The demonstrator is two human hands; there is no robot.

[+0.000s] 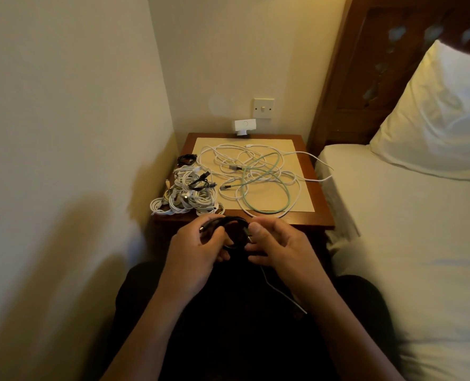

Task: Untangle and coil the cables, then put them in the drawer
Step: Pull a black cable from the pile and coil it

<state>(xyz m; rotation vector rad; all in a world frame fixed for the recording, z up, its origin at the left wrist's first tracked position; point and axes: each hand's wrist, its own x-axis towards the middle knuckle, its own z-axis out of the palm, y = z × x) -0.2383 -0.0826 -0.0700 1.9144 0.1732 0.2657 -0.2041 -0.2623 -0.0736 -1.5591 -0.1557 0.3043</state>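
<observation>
A lap in dark trousers fills the bottom of the view, and a thin white cable [280,294] trails across it. Just above, both hands hold a black cable [233,219] gathered into a small loop, in the air in front of the near edge of the bedside surface [320,217]. The left hand [198,251] has its grip closed round the left side of the loop, with a metal plug sticking out by the thumb. The right hand [280,248] pinches the other side between thumb and fingers, near what looks like the second plug.

The black cable should be light, limp and a little springy. It will likely want to uncoil if let go, so it is best held across the gathered turns and not by a plug.

On the surface, at its left edge, sits a pile of coiled white cables [187,193] with a small dark coil [185,160] behind it. To the right, on a pale mat, a loose tangle of white and mint-green cables [251,171] is not yet sorted, and one white strand hangs off towards the bed [393,229].

The drawer is not visible; the hands and the lap cover the front of the surface. The lower part of the black loop is lost against the dark trousers, so the number of turns cannot be counted. Where the thin white cable ends is also unclear.
</observation>
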